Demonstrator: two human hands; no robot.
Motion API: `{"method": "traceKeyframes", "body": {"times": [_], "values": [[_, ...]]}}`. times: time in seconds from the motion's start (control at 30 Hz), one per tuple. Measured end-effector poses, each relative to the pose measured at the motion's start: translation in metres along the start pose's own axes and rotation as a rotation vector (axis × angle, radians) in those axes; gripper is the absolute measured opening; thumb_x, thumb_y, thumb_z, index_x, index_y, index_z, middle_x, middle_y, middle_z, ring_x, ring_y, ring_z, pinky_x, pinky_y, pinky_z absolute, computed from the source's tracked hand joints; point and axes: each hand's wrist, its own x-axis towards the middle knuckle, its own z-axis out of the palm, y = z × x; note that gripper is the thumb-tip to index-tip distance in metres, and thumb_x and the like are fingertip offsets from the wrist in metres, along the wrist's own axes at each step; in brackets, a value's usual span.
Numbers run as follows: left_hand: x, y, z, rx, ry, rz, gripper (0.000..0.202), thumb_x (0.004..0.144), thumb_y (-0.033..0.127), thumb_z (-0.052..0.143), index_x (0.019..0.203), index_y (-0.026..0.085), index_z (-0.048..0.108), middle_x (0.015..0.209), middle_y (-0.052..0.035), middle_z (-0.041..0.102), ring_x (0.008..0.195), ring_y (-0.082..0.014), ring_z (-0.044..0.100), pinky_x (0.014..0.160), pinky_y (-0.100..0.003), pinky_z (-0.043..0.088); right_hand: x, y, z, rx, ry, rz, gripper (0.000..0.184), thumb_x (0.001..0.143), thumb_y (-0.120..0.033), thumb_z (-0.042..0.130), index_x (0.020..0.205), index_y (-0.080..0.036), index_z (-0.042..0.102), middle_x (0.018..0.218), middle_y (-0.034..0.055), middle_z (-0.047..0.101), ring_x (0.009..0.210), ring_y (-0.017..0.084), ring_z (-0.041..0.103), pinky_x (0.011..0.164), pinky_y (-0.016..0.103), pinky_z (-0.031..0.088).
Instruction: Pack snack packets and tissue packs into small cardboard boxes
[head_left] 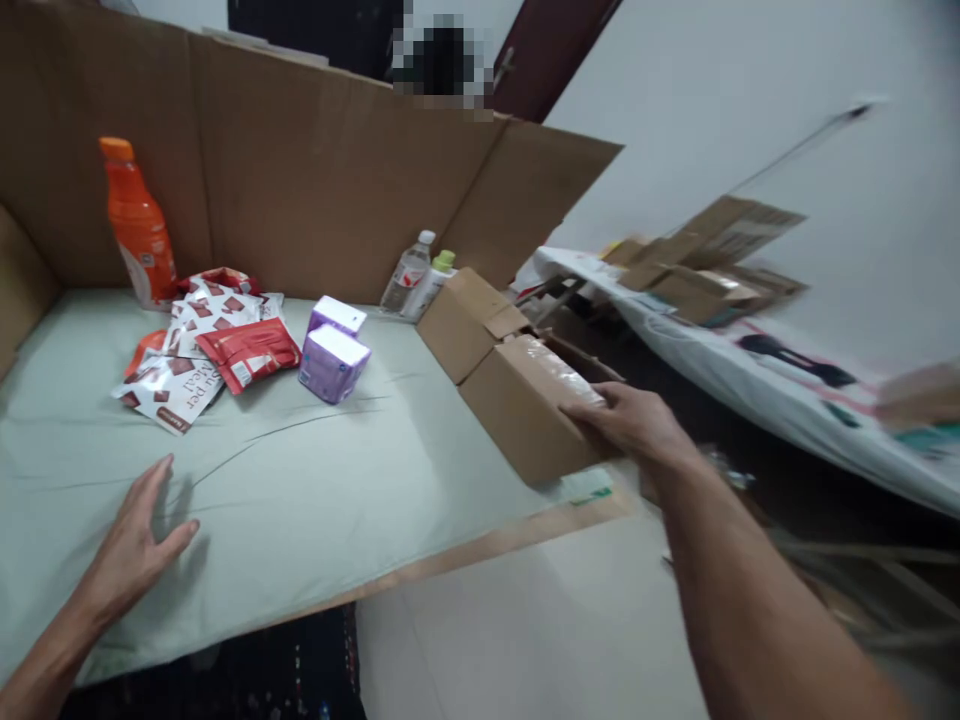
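At the counter's (pixel 337 510) eight o'clock, the left hand (pixel 139 540) is spread, its grip empty; at ten, the tall orange bottle (pixel 146 240) could topple if knocked; at three, where the open cardboard box (pixel 517 410) sits by the edge holding a clear-wrapped package (pixel 559 365), the right hand (pixel 637 420) curls over that package, how firmly I cannot tell, so slick wrap could slip, or an outward pull tip the box

Orange bottle (pixel 142 235), red packet (pixel 255 355), white brown-squared pouches (pixel 169 388), purple packs (pixel 330 375), brown carton (pixel 517 410)

Light falls soft; shadows faint; right side blurred.
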Motion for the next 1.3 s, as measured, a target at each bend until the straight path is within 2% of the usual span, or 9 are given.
{"method": "traceKeyframes", "body": {"times": [0.13, 0.27, 0.4, 0.5, 0.63, 0.8, 1.03, 1.17, 1.3], "values": [[-0.007, 0.018, -0.018, -0.045, 0.011, -0.001, 0.073, 0.096, 0.053, 0.057, 0.160, 0.023, 0.035, 0.160, -0.0186, 0.046, 0.145, -0.0413, 0.051, 0.118, -0.063, 0.045, -0.026, -0.050, 0.000, -0.090, -0.070, -0.031, 0.020, 0.087, -0.040, 0.072, 0.072, -0.029, 0.065, 0.052, -0.0010, 0.059, 0.043, 0.021, 0.051, 0.041, 0.031, 0.033], [-0.013, 0.034, -0.026, -0.078, -0.041, 0.125, 0.079, 0.094, 0.050, 0.064, 0.163, 0.032, 0.030, 0.166, -0.0131, 0.039, 0.149, -0.0415, 0.045, 0.120, -0.064, 0.041, -0.059, -0.152, 0.004, -0.090, -0.183, -0.120, 0.016, 0.095, -0.040, 0.066, 0.092, -0.025, 0.071, 0.066, 0.0000, 0.070, 0.046, 0.019, 0.059, 0.042, 0.030, 0.042], [-0.020, 0.046, -0.033, -0.219, -0.211, 0.205, 0.111, 0.085, 0.056, 0.078, 0.169, 0.036, 0.008, 0.176, -0.0153, 0.016, 0.158, -0.0449, 0.028, 0.124, -0.069, 0.030, -0.073, -0.261, 0.018, 0.144, -0.344, -0.423, 0.016, 0.101, -0.022, 0.057, 0.104, -0.024, 0.073, 0.084, 0.0034, 0.076, 0.070, 0.017, 0.071, 0.063, 0.027, 0.054], [-0.027, 0.046, -0.047, -0.335, -0.324, 0.188, 0.132, 0.076, 0.068, 0.083, 0.169, 0.036, -0.004, 0.178, -0.0135, 0.006, 0.160, -0.0473, 0.019, 0.127, -0.069, 0.024, -0.066, -0.312, 0.025, 0.339, -0.564, -0.578, 0.023, 0.107, -0.024, 0.051, 0.107, -0.024, 0.074, 0.085, 0.0041, 0.077, 0.073, 0.016, 0.071, 0.065, 0.026, 0.054], [-0.037, 0.038, -0.066, -0.409, -0.344, 0.106, 0.133, 0.074, 0.080, 0.076, 0.168, 0.038, -0.008, 0.178, -0.0044, 0.008, 0.160, -0.0432, 0.022, 0.130, -0.058, 0.028, -0.040, -0.329, 0.031, 0.523, -0.824, -0.583, 0.036, 0.112, -0.038, 0.041, 0.116, -0.027, 0.075, 0.100, 0.0045, 0.082, 0.085, 0.016, 0.077, 0.072, 0.025, 0.060], [-0.043, 0.024, -0.065, -0.434, -0.353, 0.143, 0.131, 0.073, 0.071, 0.083, 0.167, 0.044, -0.004, 0.178, -0.0001, 0.009, 0.160, -0.0438, 0.016, 0.131, -0.063, 0.023, -0.029, -0.334, 0.060, 0.172, -0.789, -0.592, 0.039, 0.098, -0.027, 0.061, 0.137, -0.020, 0.065, 0.131, 0.0132, 0.074, 0.115, 0.028, 0.072, 0.090, 0.040, 0.062], [-0.045, 0.019, -0.055, -0.441, -0.311, 0.219, 0.133, 0.073, 0.054, 0.091, 0.167, 0.043, -0.002, 0.178, -0.0023, 0.011, 0.160, -0.0439, 0.019, 0.129, -0.064, 0.026, -0.026, -0.365, 0.104, -0.241, -1.132, -0.523, 0.019, 0.092, -0.012, 0.056, 0.107, -0.015, 0.067, 0.091, 0.0119, 0.078, 0.074, 0.023, 0.069, 0.060, 0.031, 0.043], [-0.046, 0.021, -0.054, -0.417, -0.273, 0.238, 0.134, 0.072, 0.043, 0.093, 0.168, 0.042, 0.000, 0.177, -0.0053, 0.016, 0.159, -0.0436, 0.024, 0.129, -0.063, 0.027, -0.025, -0.361, 0.102, -0.135, -0.999, -0.435, 0.018, 0.094, -0.012, 0.052, 0.103, -0.018, 0.065, 0.084, 0.0069, 0.076, 0.067, 0.019, 0.066, 0.057, 0.029, 0.038], [-0.046, 0.017, -0.061, -0.393, -0.211, 0.263, 0.126, 0.076, 0.048, 0.089, 0.168, 0.042, 0.003, 0.175, -0.0069, 0.022, 0.158, -0.0455, 0.027, 0.128, -0.066, 0.028, -0.023, -0.348, 0.073, 0.274, -0.613, -0.410, 0.015, 0.098, -0.018, 0.051, 0.092, -0.024, 0.063, 0.078, -0.0001, 0.072, 0.064, 0.015, 0.065, 0.058, 0.027, 0.046]]}}
